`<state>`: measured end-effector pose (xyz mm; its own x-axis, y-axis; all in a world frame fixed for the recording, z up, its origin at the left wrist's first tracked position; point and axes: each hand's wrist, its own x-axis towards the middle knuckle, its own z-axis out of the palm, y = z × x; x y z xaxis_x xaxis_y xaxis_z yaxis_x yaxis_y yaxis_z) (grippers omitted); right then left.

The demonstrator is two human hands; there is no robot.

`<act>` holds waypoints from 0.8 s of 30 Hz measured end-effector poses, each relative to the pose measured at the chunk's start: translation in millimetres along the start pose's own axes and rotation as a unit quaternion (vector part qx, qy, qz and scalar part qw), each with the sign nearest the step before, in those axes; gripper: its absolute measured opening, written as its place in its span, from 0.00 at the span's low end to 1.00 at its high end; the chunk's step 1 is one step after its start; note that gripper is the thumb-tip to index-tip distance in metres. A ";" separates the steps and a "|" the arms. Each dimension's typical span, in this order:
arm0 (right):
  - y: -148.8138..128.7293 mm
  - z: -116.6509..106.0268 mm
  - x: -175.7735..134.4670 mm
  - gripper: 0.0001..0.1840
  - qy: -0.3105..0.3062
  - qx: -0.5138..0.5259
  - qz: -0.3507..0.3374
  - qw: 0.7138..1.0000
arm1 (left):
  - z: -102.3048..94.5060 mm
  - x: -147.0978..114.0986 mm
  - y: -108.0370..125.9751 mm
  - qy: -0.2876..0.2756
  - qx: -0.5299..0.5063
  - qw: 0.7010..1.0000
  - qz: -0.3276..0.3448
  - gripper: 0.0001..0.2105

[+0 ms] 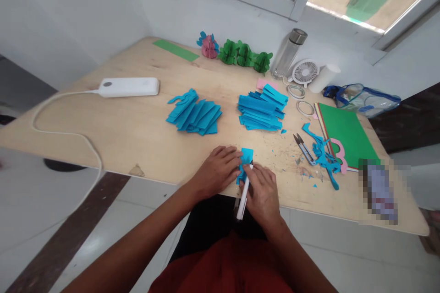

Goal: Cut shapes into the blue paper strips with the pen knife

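Note:
Near the table's front edge lies a small strip of blue paper (247,154), partly covered by both hands. My left hand (220,170) rests flat on the tabletop with its fingers stretched out, the tips touching the paper's left side. A white pen (244,198) with a clip is gripped in my right hand (264,192), its dark tip pointing away over the paper. Beyond the hands lie two piles of folded blue paper, a left pile (197,114) and a right pile (260,112).
Thread snips (304,149) lie at right beside blue scraps (321,153) and green sheets (350,135). Along the wall stand green paper pieces (243,55), a pink-and-blue paper piece (209,47), a bottle (287,55) and a fan (305,72). A white power strip (130,87) lies left.

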<state>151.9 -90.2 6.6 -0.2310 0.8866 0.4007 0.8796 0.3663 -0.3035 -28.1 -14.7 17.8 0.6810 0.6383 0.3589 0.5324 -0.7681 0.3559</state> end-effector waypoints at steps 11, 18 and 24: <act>-0.2 0.8 0.0 0.18 0.003 0.001 -0.002 1.000 | 1.8 1.9 4.0 0.022 0.025 0.999 0.000 0.13; -0.9 0.3 0.3 0.18 0.005 0.001 -0.002 1.000 | 4.8 0.5 4.8 0.021 0.061 0.998 0.016 0.14; -0.7 0.7 -0.4 0.18 0.007 0.000 0.000 1.000 | 8.4 -0.7 3.9 0.022 0.075 0.997 0.020 0.14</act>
<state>151.1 -90.7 6.0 -0.2244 0.8828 0.4126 0.8796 0.3658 -0.3041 -22.2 -18.6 11.7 0.6823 0.6067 0.4080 0.5769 -0.7895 0.2093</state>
